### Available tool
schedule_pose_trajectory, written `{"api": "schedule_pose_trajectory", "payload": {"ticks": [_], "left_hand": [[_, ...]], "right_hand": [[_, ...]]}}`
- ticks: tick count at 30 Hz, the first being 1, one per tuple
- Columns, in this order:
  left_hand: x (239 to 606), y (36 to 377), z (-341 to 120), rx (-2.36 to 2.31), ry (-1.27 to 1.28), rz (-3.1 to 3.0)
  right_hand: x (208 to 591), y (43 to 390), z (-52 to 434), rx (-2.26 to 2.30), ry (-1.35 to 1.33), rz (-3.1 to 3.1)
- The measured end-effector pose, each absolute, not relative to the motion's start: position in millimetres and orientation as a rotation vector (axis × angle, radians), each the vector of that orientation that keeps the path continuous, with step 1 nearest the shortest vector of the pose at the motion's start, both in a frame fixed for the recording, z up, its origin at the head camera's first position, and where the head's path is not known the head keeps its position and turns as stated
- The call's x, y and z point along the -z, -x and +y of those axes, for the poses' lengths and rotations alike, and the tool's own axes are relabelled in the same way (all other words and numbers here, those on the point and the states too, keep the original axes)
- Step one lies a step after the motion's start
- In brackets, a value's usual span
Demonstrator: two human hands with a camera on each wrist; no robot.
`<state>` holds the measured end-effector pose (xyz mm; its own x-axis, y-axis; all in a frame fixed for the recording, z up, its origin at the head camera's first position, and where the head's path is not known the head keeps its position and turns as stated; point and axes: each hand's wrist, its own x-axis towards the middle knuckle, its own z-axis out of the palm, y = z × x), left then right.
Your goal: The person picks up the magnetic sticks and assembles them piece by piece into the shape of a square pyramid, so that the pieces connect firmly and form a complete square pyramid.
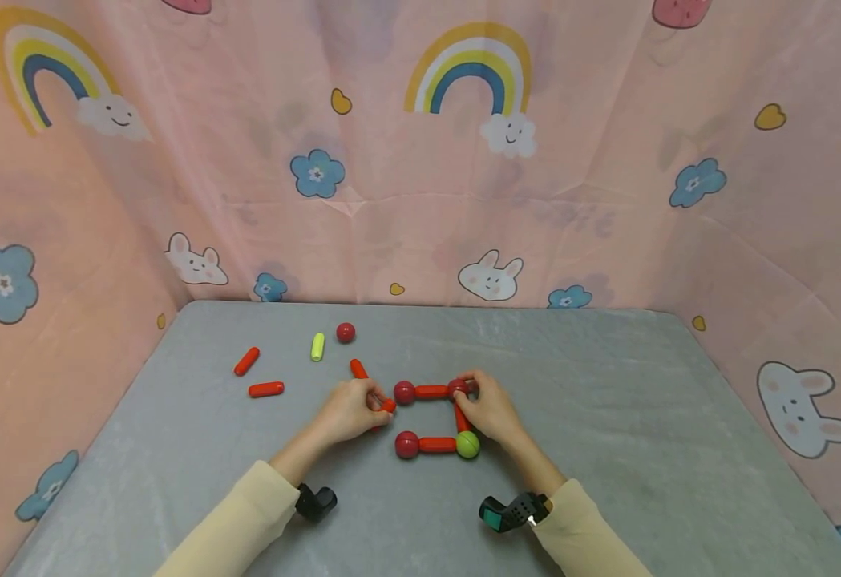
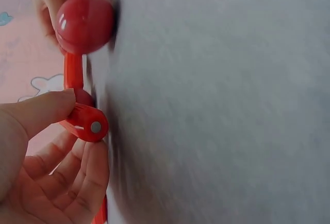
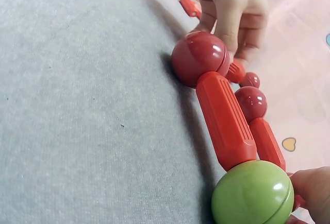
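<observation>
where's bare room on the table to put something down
The table is bare from the right hand rightward to the pink curtain, and between the sleeves, nearer than the joined stick-and-ball frame. Crowded: between the hands, around that frame; left of the left hand lie loose red sticks.

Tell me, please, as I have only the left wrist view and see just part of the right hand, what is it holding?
Observer: The right hand pinches a red ball at the far right corner of the joined shape.
Operator: Thank you. Is there a ball lying apart from that shape?
Observer: Yes, a loose ball, also red, lies toward the back of the table.
Operator: And could you tell me what lies nearest to it?
Observer: A yellow stick lies just to its left, not touching it.
</observation>
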<state>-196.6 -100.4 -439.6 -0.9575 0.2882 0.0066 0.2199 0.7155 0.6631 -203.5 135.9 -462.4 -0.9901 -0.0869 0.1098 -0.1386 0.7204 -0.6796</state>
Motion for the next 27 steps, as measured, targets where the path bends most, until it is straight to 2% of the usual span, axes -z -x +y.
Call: {"api": "schedule_pose_trajectory", "payload": {"ticks": [10, 27], "left_hand": [[441, 199, -87, -1.128, -0.456, 2.795], [444, 201, -81, -1.232, -0.241, 2.707]], "right_hand": [[461, 203, 136, -1.151, -0.201, -2.840], [462, 204, 135, -1.162, -0.167, -2.851]]}}
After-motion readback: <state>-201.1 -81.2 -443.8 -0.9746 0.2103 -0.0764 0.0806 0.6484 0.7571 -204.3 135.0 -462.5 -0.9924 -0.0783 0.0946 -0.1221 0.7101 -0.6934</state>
